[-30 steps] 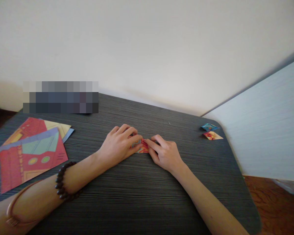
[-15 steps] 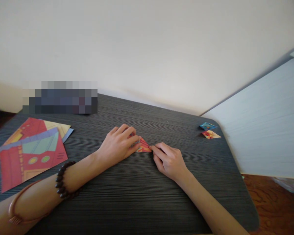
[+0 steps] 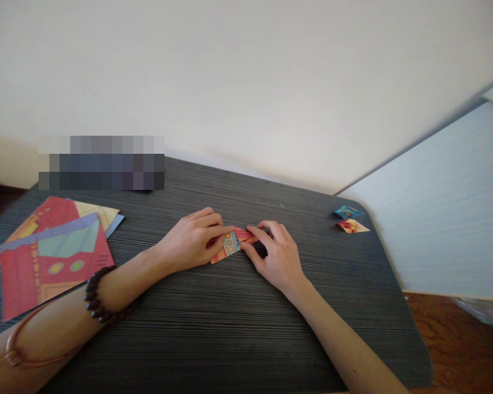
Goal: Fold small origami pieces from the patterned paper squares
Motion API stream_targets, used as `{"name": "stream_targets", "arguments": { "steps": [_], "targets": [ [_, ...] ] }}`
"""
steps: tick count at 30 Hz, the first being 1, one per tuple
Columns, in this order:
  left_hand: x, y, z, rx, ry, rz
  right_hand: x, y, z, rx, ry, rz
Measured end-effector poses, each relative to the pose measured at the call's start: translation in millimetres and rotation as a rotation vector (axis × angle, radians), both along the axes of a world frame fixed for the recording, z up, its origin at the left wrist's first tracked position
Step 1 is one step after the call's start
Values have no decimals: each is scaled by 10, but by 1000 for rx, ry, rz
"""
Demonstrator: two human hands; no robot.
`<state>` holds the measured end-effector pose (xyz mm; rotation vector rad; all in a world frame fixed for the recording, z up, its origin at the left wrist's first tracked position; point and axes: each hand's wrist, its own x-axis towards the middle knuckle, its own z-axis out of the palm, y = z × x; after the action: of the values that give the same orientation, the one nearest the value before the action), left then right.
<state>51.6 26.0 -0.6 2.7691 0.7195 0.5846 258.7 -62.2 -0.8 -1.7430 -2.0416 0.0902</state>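
A small folded piece of patterned paper (image 3: 230,244), red, orange and blue, lies on the dark table between my hands. My left hand (image 3: 195,238) grips its left side, the fingers curled over the edge and covering part of it. At the paper's right end is my right hand (image 3: 277,249), with thumb and forefinger closed on the pointed part. Two finished-looking folded paper pieces, one blue (image 3: 348,212) and one red and cream (image 3: 354,225), lie at the far right of the table.
Several large patterned paper sheets (image 3: 74,246) overlap at the table's left. A blurred-out dark object (image 3: 102,169) stands behind them by the wall. The striped dark table (image 3: 213,339) ends at a rounded right edge, beside a pale panel (image 3: 443,213).
The folded paper has turned, so more of its patterned face shows between my hands. My left hand has shifted slightly left, and my right hand has moved up with thumb and forefinger on the paper.
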Motion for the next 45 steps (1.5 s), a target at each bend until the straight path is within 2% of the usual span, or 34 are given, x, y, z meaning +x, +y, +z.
{"name": "stream_targets", "arguments": {
  "steps": [3,10,15,19,22,30,36,41,45],
  "targets": [
    [-17,4,20,-29,-10,-21,65,92,-42,-2,77,-14],
    [-20,10,65,16,67,-239,178,184,-90,-43,268,-107],
    [-17,17,9,104,66,-141,143,87,-40,24,301,24],
    [-24,11,-14,182,53,-31,110,38,11,-44,214,175],
    [-15,-8,-12,198,42,12,92,41,15,-61,146,216],
    [-9,-25,-5,119,84,-95,69,44,-14,4,73,227],
    [-15,-10,-8,106,79,-81,87,98,-13,-37,129,277],
    [-12,2,12,95,60,-105,78,72,-25,4,91,315],
    [2,-36,7,124,45,-88,27,53,-18,14,112,268]
  ]
}}
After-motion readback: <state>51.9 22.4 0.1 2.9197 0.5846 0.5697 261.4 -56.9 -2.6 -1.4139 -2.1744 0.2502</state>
